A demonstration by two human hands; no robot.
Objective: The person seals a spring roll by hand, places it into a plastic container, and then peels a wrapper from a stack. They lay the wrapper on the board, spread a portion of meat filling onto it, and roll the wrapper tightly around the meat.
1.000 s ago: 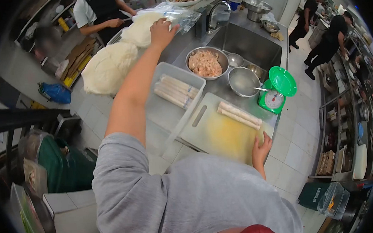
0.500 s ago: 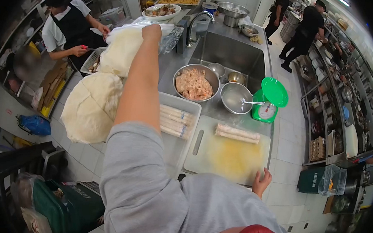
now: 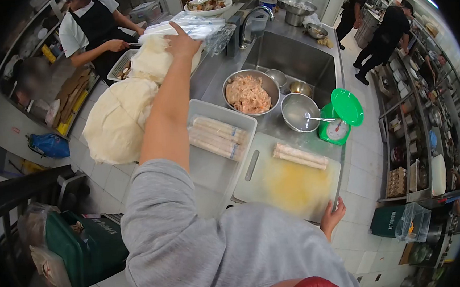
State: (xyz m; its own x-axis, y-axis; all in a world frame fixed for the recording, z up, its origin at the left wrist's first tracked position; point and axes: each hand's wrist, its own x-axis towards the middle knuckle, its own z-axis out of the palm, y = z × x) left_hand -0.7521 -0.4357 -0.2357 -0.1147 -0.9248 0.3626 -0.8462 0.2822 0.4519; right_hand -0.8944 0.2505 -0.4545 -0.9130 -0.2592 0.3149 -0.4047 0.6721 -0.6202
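Observation:
My left hand (image 3: 182,42) reaches far forward with its fingers spread, over the clear plastic wrap (image 3: 200,25) and the edge of the pale wrapper sheets (image 3: 149,61). A larger round stack of dough sheets (image 3: 119,119) lies nearer on the left. Down at the right, my right hand (image 3: 333,217) is beside the near right corner of the white cutting board (image 3: 244,188), fingers apart. Two pale rolls (image 3: 300,156) lie on the board above a yellow stain. Wrapped rolls (image 3: 216,139) sit in the plastic tub (image 3: 204,188).
A bowl of minced meat (image 3: 248,93), a bowl with a spoon (image 3: 298,112) and a green scale (image 3: 340,122) stand near the sink (image 3: 288,54). A person (image 3: 97,33) works at the back left, beside a basket (image 3: 117,71). Two more people are at the back right.
My left hand has gone from closed at the plastic to spread fingers. The raised wrapper sheets and plastic have come down lower. The whole view has shifted slightly.

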